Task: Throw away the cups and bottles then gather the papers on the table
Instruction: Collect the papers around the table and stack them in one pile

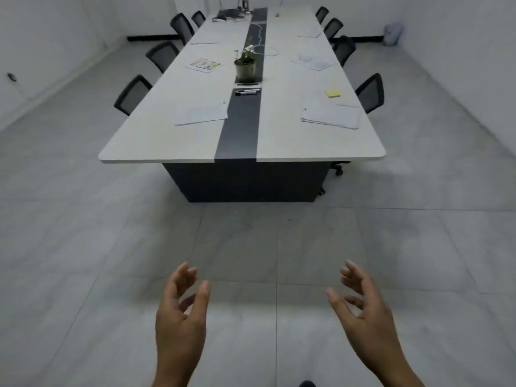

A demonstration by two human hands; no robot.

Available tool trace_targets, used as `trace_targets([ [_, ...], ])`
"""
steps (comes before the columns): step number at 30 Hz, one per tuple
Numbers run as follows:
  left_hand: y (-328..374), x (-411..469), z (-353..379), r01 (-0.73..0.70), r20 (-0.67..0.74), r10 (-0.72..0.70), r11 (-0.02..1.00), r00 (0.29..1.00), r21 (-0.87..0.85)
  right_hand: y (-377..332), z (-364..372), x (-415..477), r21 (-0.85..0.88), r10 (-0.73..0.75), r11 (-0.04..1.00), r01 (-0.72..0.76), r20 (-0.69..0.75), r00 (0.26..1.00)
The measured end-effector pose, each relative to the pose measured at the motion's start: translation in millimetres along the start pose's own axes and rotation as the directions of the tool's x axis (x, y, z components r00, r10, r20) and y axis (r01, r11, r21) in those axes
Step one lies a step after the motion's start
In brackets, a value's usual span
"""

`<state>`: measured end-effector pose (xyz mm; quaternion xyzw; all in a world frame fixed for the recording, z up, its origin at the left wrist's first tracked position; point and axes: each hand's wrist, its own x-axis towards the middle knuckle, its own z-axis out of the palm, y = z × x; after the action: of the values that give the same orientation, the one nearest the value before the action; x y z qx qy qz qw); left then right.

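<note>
now our left hand [181, 311] and right hand [360, 308] hang empty, fingers loosely spread; papers [331, 116] lie well ahead on the table [156, 146], rightward.

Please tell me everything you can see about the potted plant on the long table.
The potted plant is small: a few green leaves and what look like pale blossoms rise from a round, greyish-green pot. It stands upright on the dark centre strip of the long table, roughly midway along. Some markers lie just in front of it, not touching.
</note>
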<state>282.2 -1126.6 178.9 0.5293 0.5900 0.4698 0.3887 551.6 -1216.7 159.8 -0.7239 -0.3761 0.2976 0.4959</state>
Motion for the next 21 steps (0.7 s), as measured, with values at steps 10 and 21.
trace_targets([
  [10,50.4,88.3,192.0,-0.054,0.185,0.033,0.993,0.982,0.107,18.7,-96.8,182.0,0.058,0.052,0.997,-0.047,-0.104,0.993],
  [21,113.4,292.4,481.6,-0.026,0.37,0.027,1.0,0.929,-0.008,29.0,-193.0,443.4,0.02,0.11,0.994,-0.109,-0.301,0.947],
])
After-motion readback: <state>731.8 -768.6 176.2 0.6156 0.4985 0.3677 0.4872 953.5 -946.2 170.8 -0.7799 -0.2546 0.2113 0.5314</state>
